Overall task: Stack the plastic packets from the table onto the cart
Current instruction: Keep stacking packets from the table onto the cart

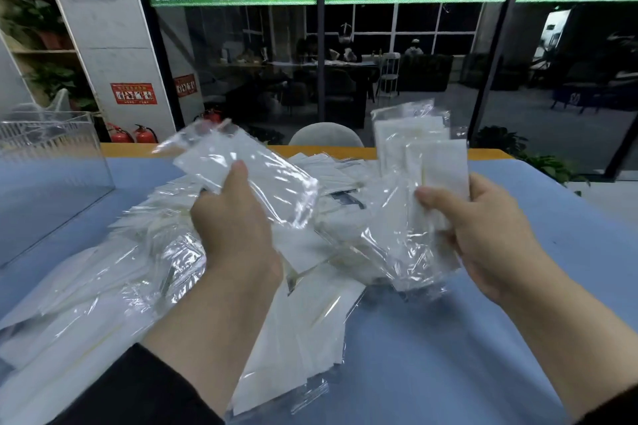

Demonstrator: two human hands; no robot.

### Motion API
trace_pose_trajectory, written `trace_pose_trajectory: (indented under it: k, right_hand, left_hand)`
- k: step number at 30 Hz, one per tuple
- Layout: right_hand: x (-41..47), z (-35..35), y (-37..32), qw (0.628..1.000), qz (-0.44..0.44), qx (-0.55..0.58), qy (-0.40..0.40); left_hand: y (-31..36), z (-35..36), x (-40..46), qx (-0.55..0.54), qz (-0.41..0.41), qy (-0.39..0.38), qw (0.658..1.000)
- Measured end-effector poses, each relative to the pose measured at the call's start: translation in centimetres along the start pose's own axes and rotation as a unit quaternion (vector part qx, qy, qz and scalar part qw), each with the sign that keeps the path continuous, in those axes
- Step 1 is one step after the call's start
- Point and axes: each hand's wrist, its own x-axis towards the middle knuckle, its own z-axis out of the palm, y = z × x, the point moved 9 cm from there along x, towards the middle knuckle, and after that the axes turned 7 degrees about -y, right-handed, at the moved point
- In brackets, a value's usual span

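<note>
Heaped all over the blue table (518, 338) is a big pile of plastic packets (103, 286). Above it, right hand (483, 235) has a bunch of packets (417, 183) pinched upright under the thumb, and left hand (234, 221) grips one tilted packet (252, 169), thumb on top.

1. Clear acrylic box (51, 162) to my left, on the blue surface (483, 304).
2. Two red fire extinguishers (133, 134) by the wall.
3. Grey chair (326, 134) opposite me.
</note>
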Motion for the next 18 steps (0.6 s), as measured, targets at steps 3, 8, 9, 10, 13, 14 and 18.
trace_pose_trajectory:
  k: [3, 8, 9, 10, 13, 14, 18]
  right_hand:
    - [-0.2, 0.6, -0.4, 0.999, -0.011, 0.035, -0.016]
    - [-0.6, 2.6, 0.7, 0.999, -0.002, 0.037, -0.031]
    - [-0.7, 3.0, 0.8, 0.999, -0.001, 0.029, -0.039]
    - [-0.8, 3.3, 0.9, 0.999, 0.001, 0.017, -0.048]
    - [-0.9, 4.2, 1.1, 0.996, 0.009, -0.053, -0.071]
    - [-1.0, 4.5, 1.2, 0.994, 0.013, -0.075, -0.084]
    - [-1.5, 5.9, 1.6, 0.986, 0.034, -0.012, -0.161]
  left_hand:
    - [-2.6, 3.2, -1.7, 0.046, -0.076, -0.133, 0.987]
    - [-5.1, 7.3, -5.8, 0.124, -0.106, -0.355, 0.92]
    - [-5.0, 7.5, -6.2, 0.122, -0.103, -0.365, 0.917]
    - [-5.0, 7.6, -6.5, 0.116, -0.101, -0.366, 0.918]
    - [-4.8, 7.7, -6.8, 0.064, -0.119, -0.357, 0.924]
    - [-4.8, 7.7, -6.9, 0.041, -0.128, -0.361, 0.923]
    - [-4.7, 7.8, -6.8, 0.01, -0.135, -0.351, 0.927]
